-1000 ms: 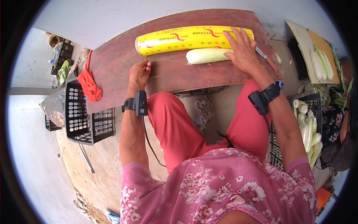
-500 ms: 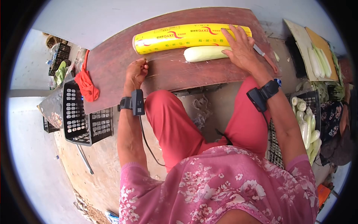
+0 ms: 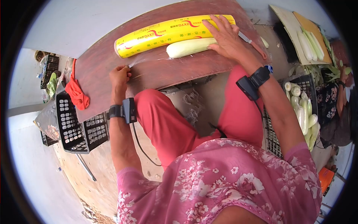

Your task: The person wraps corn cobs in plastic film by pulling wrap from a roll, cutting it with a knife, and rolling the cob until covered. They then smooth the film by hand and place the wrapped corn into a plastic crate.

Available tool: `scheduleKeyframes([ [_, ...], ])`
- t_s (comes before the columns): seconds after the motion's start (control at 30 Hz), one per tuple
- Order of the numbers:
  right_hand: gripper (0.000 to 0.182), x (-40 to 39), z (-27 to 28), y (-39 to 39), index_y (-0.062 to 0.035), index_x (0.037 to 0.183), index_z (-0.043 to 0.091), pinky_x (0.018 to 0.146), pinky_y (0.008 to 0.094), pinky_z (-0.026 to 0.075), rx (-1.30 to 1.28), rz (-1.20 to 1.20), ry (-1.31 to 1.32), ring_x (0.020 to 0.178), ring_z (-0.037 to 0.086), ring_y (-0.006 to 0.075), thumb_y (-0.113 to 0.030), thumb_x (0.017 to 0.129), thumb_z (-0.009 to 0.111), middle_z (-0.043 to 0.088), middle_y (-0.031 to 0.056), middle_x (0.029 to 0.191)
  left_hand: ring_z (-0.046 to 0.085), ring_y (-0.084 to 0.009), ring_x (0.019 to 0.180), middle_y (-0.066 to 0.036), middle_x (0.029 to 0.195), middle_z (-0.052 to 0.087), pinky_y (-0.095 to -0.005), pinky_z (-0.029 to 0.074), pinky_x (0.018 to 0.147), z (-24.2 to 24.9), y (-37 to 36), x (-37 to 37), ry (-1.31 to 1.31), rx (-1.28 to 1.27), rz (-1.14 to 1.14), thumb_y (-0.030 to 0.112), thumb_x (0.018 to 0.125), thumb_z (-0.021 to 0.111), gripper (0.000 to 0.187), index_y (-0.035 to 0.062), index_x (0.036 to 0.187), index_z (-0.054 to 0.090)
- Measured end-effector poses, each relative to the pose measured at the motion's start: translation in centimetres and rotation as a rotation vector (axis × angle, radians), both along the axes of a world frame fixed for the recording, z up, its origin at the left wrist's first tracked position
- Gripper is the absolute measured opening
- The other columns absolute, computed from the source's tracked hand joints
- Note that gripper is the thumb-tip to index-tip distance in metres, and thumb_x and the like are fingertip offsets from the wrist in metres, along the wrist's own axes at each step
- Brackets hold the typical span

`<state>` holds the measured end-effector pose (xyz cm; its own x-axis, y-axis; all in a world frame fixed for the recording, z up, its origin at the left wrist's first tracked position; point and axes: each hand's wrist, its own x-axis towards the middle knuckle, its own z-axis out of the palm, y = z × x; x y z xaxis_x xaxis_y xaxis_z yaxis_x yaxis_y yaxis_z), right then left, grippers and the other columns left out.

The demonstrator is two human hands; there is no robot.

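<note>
Left hand (image 3: 119, 76) pinching barely visible film (image 3: 149, 59); right hand (image 3: 227, 37) over corn (image 3: 188, 47).

- Dark reddish wooden board (image 3: 175, 71), serving as the work surface.
- Yellow roll of cling film (image 3: 164, 33) along the far edge.
- Pale peeled corn cob (image 3: 188, 47) just beside the roll.
- Knife (image 3: 251, 43) at the right end.
- Red cloth (image 3: 76, 93) hanging at the left edge.

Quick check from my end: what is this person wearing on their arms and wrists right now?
Both forearms are bare below short pink floral sleeves. The left wrist carries a black strap with a boxy black device and a thin dark cable trailing from it. The right wrist has a matching black strap and box.
</note>
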<state>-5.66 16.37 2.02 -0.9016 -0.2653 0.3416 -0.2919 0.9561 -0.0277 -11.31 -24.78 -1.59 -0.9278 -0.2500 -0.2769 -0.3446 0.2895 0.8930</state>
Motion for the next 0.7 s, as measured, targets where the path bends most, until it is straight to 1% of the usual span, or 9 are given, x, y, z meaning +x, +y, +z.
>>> scheduleKeyframes([
  [0.03,0.085,-0.1,-0.1,0.1,-0.0207,0.148,0.032,0.104,0.0506,0.022,0.004,0.009,0.000,0.142,0.020,0.0335,-0.027,0.075,0.076,0.026,0.0116,0.154,0.058,-0.0106,0.054,-0.006,0.074,0.065,-0.0236,0.040,0.045,0.1,0.1,0.1,0.008,-0.070,-0.025,0.008,0.086,0.062,0.016,-0.0030,0.097,0.067],
  [0.07,0.083,-0.2,-0.2,0.4,-0.0199,0.146,0.036,0.107,0.0504,0.022,-0.015,0.013,0.009,0.141,0.024,0.0318,-0.021,0.074,0.076,0.029,0.0098,0.152,0.058,-0.0106,0.053,-0.007,0.074,0.065,-0.0238,0.040,0.045,0.2,0.1,0.1,0.020,-0.139,-0.051,0.009,0.085,0.062,0.017,-0.0031,0.097,0.068],
  [0.17,0.066,-1.0,0.1,2.2,-0.0163,0.136,0.049,0.105,0.0487,0.030,-0.199,0.110,0.028,0.136,0.035,0.0295,-0.015,0.075,0.074,0.037,0.0077,0.147,0.058,-0.0110,0.051,-0.007,0.073,0.066,-0.0248,0.040,0.044,0.1,0.2,-0.1,0.044,-0.240,-0.091,0.010,0.083,0.061,0.021,-0.0032,0.097,0.069],
  [0.2,0.050,-1.0,0.6,2.4,-0.0126,0.126,0.056,0.100,0.0465,0.039,-0.358,0.169,0.096,0.125,0.047,0.0284,-0.010,0.078,0.070,0.046,0.0064,0.140,0.058,-0.0112,0.052,-0.007,0.074,0.066,-0.0250,0.040,0.044,0.1,0.2,-0.1,0.043,-0.247,-0.102,0.010,0.083,0.061,0.021,-0.0032,0.098,0.069],
  [0.3,0.047,0.1,1.9,2.6,-0.0108,0.125,0.056,0.096,0.0466,0.043,-0.491,0.125,-0.248,0.115,0.053,0.0300,-0.007,0.080,0.068,0.051,0.0078,0.131,0.058,-0.0116,0.052,-0.007,0.075,0.066,-0.0254,0.040,0.044,0.0,0.1,-0.2,0.044,-0.247,-0.118,0.010,0.083,0.061,0.022,-0.0033,0.099,0.068],
  [0.4,0.044,1.2,2.5,1.2,-0.0100,0.124,0.057,0.097,0.0468,0.041,-0.411,0.202,-0.416,0.115,0.051,0.0299,-0.007,0.081,0.067,0.053,0.0074,0.125,0.058,-0.0115,0.052,-0.007,0.075,0.066,-0.0253,0.039,0.044,0.0,-0.1,-0.3,0.036,-0.238,-0.123,0.010,0.083,0.061,0.022,-0.0032,0.099,0.068],
  [0.5,0.044,2.0,0.5,0.2,-0.0100,0.123,0.057,0.096,0.0465,0.038,-0.261,0.165,-0.244,0.116,0.049,0.0282,-0.011,0.081,0.069,0.054,0.0068,0.119,0.056,-0.0110,0.052,-0.006,0.074,0.064,-0.0249,0.038,0.044,0.2,-0.3,-0.3,0.023,-0.173,-0.120,0.009,0.083,0.061,0.020,-0.0024,0.097,0.068],
  [0.6,0.048,2.5,0.2,-0.3,-0.0112,0.124,0.055,0.094,0.0460,0.036,-0.132,0.087,-0.192,0.116,0.047,0.0267,-0.017,0.080,0.072,0.053,0.0060,0.116,0.055,-0.0103,0.052,-0.005,0.072,0.063,-0.0244,0.038,0.043,0.3,-1.0,-0.6,-0.009,-0.103,-0.115,0.008,0.082,0.061,0.017,-0.0015,0.095,0.067],
  [0.7,0.052,2.3,0.1,0.0,-0.0131,0.125,0.053,0.091,0.0460,0.036,-0.140,0.064,-0.241,0.114,0.047,0.0258,-0.021,0.078,0.074,0.052,0.0058,0.115,0.055,-0.0097,0.052,-0.004,0.071,0.062,-0.0238,0.037,0.043,0.3,-1.2,-0.8,-0.032,-0.062,-0.125,0.007,0.083,0.061,0.015,-0.0011,0.094,0.067],
])
